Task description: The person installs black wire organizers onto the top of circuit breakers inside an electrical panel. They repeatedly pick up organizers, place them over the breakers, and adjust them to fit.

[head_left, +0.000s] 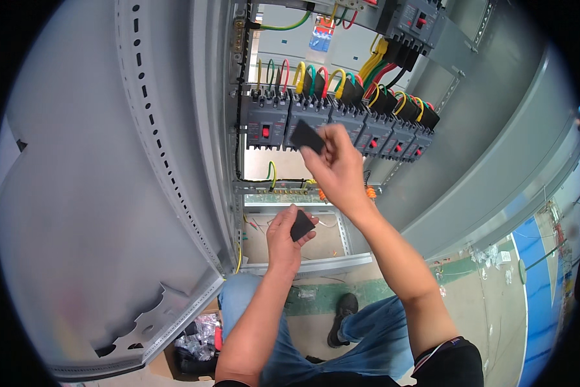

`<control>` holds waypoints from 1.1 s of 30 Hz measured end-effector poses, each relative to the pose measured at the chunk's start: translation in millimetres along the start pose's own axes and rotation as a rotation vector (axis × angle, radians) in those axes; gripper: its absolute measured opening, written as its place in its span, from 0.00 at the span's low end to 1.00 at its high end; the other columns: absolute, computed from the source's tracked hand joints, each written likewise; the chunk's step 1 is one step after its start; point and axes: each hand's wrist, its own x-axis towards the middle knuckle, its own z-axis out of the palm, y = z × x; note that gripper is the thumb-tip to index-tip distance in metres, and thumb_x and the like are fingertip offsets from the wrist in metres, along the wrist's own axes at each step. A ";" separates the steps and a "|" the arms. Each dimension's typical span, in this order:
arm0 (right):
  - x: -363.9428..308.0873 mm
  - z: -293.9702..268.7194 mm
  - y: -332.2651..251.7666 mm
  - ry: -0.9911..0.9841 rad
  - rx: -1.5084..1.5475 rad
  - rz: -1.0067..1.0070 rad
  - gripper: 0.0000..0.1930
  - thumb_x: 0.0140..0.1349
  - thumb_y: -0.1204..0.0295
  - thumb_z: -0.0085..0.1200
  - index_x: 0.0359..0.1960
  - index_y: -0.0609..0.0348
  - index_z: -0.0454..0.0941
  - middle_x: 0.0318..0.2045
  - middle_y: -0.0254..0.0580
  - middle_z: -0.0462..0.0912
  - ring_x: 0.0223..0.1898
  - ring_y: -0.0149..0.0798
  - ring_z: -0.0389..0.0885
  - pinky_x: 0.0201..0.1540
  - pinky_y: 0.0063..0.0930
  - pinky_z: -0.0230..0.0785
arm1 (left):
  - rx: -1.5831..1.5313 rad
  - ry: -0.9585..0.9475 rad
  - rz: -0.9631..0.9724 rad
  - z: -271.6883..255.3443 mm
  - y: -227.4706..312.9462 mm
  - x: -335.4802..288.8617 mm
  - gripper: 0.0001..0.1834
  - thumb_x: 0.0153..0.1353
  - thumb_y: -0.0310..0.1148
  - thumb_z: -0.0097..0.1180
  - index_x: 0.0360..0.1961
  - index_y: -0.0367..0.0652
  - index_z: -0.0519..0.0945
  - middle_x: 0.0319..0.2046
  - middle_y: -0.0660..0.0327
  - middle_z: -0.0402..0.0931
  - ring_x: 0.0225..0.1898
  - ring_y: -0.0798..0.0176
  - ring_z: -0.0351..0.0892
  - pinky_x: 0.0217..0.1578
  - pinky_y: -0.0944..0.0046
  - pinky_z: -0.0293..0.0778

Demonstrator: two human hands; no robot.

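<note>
Between the thumb and fingers of my right hand (339, 164) is a flat black plate (308, 137), raised in front of the row of breakers. A second black plate (302, 226) rests in my left hand (285, 235), lower down and nearer to me. Behind the right hand runs a row of grey circuit breakers (267, 122) with red toggles; the hand and its plate hide part of the middle ones. Yellow, green and red wires (301, 77) loop out of their tops, with black pieces standing between some of them.
Another breaker (419, 22) sits higher at the right. Beneath the row runs a busbar (283, 191) with brass screws. A large grey door panel (96, 180) fills the left, and a curved panel (496, 187) the right. A cardboard box (167, 361) with plastic bags stands by my left leg.
</note>
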 end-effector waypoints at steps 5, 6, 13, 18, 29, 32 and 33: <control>58.4 40.7 -5.7 0.115 -0.040 -0.167 0.22 0.63 0.79 0.63 0.58 0.63 0.71 0.20 0.36 0.74 0.21 0.27 0.71 0.27 0.25 0.68 | -0.013 -0.023 -0.030 -0.6 1.6 -1.7 0.15 0.77 0.43 0.54 0.48 0.41 0.79 0.41 0.56 0.83 0.44 0.56 0.89 0.35 0.61 0.86; 63.1 46.2 -11.0 0.124 -0.051 -0.174 0.25 0.63 0.79 0.63 0.61 0.63 0.71 0.20 0.37 0.74 0.21 0.28 0.72 0.28 0.26 0.69 | -0.016 -0.027 -0.028 -2.5 2.7 -1.5 0.15 0.77 0.43 0.54 0.48 0.41 0.79 0.41 0.56 0.83 0.44 0.56 0.89 0.35 0.61 0.86; 72.9 61.2 -12.2 0.128 -0.180 -0.267 0.24 0.62 0.80 0.62 0.62 0.63 0.78 0.23 0.45 0.79 0.22 0.33 0.77 0.31 0.29 0.75 | -0.045 -0.056 -0.042 -6.6 8.6 -1.7 0.16 0.78 0.44 0.53 0.48 0.40 0.79 0.42 0.55 0.84 0.46 0.56 0.89 0.36 0.62 0.86; 69.6 62.7 -12.7 0.116 -0.211 -0.244 0.25 0.61 0.80 0.62 0.62 0.63 0.77 0.26 0.49 0.81 0.23 0.38 0.79 0.33 0.31 0.76 | -0.050 -0.060 -0.044 -9.1 10.3 -1.2 0.16 0.77 0.44 0.53 0.49 0.39 0.79 0.41 0.55 0.84 0.45 0.56 0.89 0.36 0.62 0.86; 80.3 83.7 -6.6 0.114 -0.335 -0.405 0.25 0.62 0.78 0.59 0.63 0.64 0.75 0.39 0.59 0.85 0.37 0.62 0.85 0.39 0.48 0.79 | -0.062 -0.068 -0.056 -7.7 9.7 -3.3 0.16 0.77 0.43 0.53 0.49 0.40 0.79 0.41 0.54 0.85 0.45 0.56 0.89 0.36 0.62 0.86; 87.3 84.3 -7.4 0.080 -0.356 -0.446 0.25 0.61 0.77 0.60 0.62 0.63 0.75 0.38 0.59 0.84 0.36 0.62 0.85 0.39 0.49 0.79 | -0.042 -0.074 -0.048 -4.1 8.8 -5.3 0.16 0.77 0.43 0.53 0.49 0.40 0.79 0.42 0.53 0.85 0.45 0.56 0.89 0.36 0.62 0.85; 87.4 84.8 -10.9 0.063 -0.367 -0.435 0.25 0.61 0.75 0.62 0.62 0.62 0.76 0.37 0.56 0.84 0.37 0.60 0.85 0.39 0.49 0.78 | -0.043 -0.068 -0.052 -5.1 10.0 -4.6 0.16 0.77 0.44 0.53 0.49 0.40 0.79 0.42 0.53 0.85 0.46 0.56 0.89 0.36 0.62 0.85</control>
